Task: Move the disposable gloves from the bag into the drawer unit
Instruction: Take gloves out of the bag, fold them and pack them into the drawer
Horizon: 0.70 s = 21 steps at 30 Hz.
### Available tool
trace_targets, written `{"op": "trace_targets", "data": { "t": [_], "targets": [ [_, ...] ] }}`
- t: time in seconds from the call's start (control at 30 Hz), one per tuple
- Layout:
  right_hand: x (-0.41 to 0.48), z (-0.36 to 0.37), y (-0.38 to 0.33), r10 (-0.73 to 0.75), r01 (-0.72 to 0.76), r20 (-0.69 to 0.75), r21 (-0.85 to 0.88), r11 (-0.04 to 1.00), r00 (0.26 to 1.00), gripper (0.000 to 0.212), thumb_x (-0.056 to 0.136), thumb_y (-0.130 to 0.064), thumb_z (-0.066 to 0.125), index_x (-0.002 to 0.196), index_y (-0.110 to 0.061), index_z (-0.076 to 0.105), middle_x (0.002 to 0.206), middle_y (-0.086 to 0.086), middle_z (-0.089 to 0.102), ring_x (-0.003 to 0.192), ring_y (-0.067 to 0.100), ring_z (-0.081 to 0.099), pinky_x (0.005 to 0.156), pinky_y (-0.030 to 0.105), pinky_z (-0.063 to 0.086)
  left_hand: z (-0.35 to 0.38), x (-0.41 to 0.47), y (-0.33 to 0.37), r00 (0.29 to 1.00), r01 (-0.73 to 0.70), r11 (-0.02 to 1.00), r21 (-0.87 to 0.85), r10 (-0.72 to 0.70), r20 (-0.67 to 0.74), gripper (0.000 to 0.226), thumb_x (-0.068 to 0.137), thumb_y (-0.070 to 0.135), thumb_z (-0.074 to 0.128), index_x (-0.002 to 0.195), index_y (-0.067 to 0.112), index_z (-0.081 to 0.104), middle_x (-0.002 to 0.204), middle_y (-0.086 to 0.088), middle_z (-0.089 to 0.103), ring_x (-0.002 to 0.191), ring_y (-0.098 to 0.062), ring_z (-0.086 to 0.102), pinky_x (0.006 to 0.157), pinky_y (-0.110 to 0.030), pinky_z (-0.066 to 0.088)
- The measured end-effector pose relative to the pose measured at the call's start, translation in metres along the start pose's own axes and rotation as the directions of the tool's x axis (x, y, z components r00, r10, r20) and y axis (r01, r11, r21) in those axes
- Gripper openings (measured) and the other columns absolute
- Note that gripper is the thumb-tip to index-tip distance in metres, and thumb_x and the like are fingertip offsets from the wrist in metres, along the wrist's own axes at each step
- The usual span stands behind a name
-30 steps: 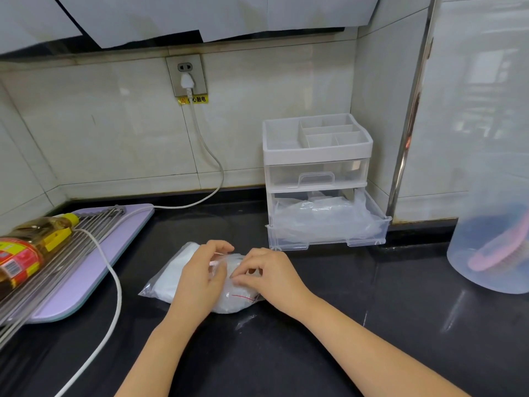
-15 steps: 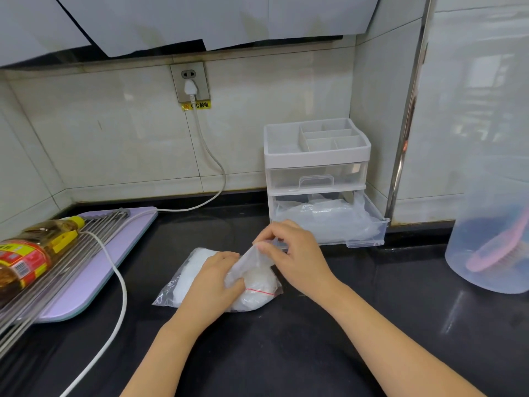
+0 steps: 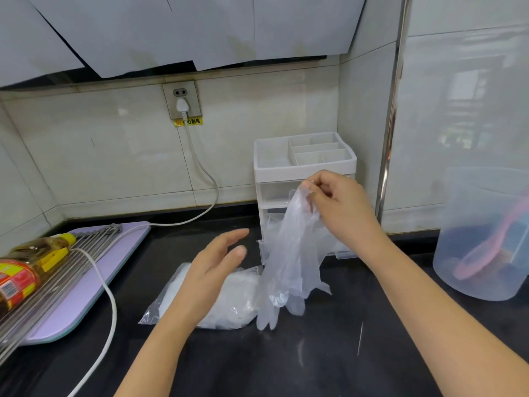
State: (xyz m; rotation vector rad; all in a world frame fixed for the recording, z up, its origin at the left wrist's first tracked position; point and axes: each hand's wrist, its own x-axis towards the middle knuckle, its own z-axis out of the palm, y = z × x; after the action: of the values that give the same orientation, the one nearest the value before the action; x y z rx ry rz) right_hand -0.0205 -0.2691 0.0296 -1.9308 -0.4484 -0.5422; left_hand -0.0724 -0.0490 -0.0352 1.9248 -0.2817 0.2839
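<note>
Progress check from my end: I'd call this early-to-mid. My left hand is spread loose with the fingers straight, holding nothing, hovering right over the bag. The bag lies flat on the counter and looks well stuffed with white plastic, so plenty is left to move. Just right of it, the gloves I'm pulling are out of the bag and dangling, fingertips brushing the counter beside the bag's mouth. My right hand pinches them by the cuff end, up in front of the drawer unit. The bottom drawer is pulled out, and I think there's clear plastic in it, but the hanging gloves hide most of it. So these ones aren't in yet; I reckon the next bit is just lowering them into that drawer.

Rest of the scene: a glossy black counter in a tiled corner. Far left, an oil bottle lies on a metal rack over a purple board. A white cord runs up to the wall socket. Far right is a clear tub with a pink brush inside.
</note>
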Motion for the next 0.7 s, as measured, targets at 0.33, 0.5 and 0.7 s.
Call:
{"op": "trace_targets", "data": {
  "t": [0.33, 0.5, 0.7],
  "targets": [
    [0.008, -0.004, 0.005, 0.022, -0.019, 0.127, -0.026, 0.999, 0.992, 0.029, 0.086, -0.036, 0.067, 0.064, -0.018, 0.062, 0.042, -0.017, 0.046, 0.042, -0.002, 0.041, 0.046, 0.008, 0.031, 0.064, 0.03, 0.027, 0.998, 0.019, 0.999, 0.03, -0.017, -0.064, 0.006, 0.088, 0.016, 0.065, 0.085, 0.017, 0.071, 0.08, 0.003, 0.073, 0.073, -0.006, 0.066, 0.068, -0.016, 0.049],
    [0.006, -0.01, 0.024, 0.154, -0.131, 0.194, -0.126, 0.983, 0.969, 0.04, 0.08, -0.049, 0.068, 0.067, -0.012, 0.061, 0.061, -0.001, 0.049, 0.056, 0.007, 0.043, 0.06, 0.023, 0.037, 0.059, 0.04, 0.021, 0.992, 0.112, 0.991, -0.073, -0.116, -0.051, 0.012, 0.09, 0.019, 0.064, 0.083, 0.014, 0.073, 0.076, 0.0, 0.073, 0.071, -0.01, 0.067, 0.071, -0.022, 0.051],
    [-0.003, -0.017, 0.044, 0.231, -0.186, 0.303, -0.171, 0.968, 0.924, 0.023, 0.078, -0.03, 0.077, 0.07, -0.01, 0.07, 0.064, 0.011, 0.059, 0.059, 0.01, 0.047, 0.06, 0.027, 0.042, 0.047, 0.05, 0.021, 0.985, 0.168, 0.986, 0.014, -0.168, -0.041, 0.017, 0.091, 0.023, 0.063, 0.084, 0.013, 0.075, 0.057, 0.008, 0.063, 0.044, 0.002, 0.05, 0.046, -0.01, 0.037]
  ]
}}
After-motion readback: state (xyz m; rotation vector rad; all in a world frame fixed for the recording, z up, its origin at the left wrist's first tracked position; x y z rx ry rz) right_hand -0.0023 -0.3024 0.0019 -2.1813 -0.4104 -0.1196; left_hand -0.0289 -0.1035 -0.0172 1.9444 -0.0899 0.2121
